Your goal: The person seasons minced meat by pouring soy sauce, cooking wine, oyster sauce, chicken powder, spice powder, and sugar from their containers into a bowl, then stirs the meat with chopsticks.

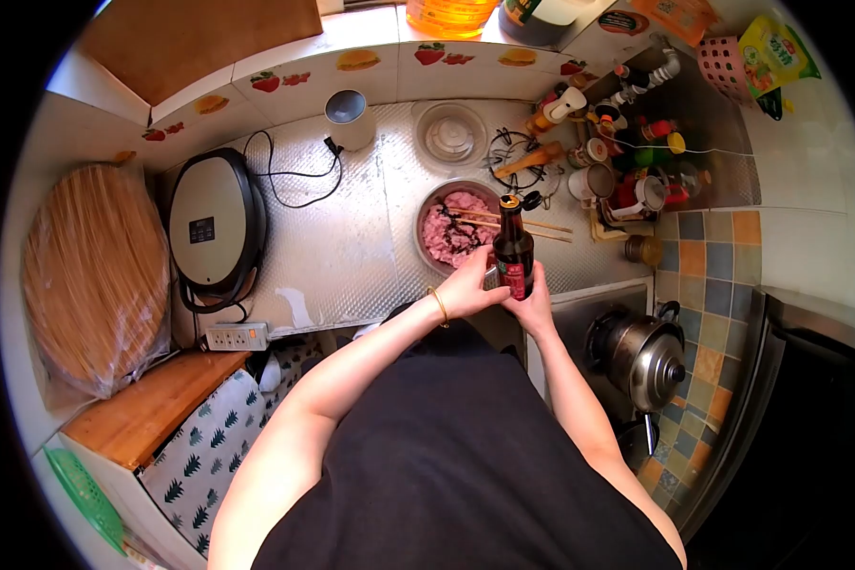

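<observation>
A dark glass bottle [514,255] with a red label stands nearly upright between my hands, in front of the metal bowl's right side. My left hand [469,287] is closed on the bottle's left side, fingers partly hidden. Around its lower right side wraps my right hand [534,302]. Behind the bottle, the metal bowl [422,249] holds pink minced meat [444,234] with dark sauce on it. Wooden chopsticks [551,228] rest in the meat and stick out over the bowl's right rim. A small dark cap-like piece [531,200] shows beside the bottle's neck.
On the metal-covered counter [351,256] are a round electric pan [214,228], a cup [351,120], a clear lid [449,136] and a wire rack [518,157]. Several seasoning jars [594,180] crowd the right corner. A lidded pot [644,356] sits on the stove. A power strip [236,336] lies front left.
</observation>
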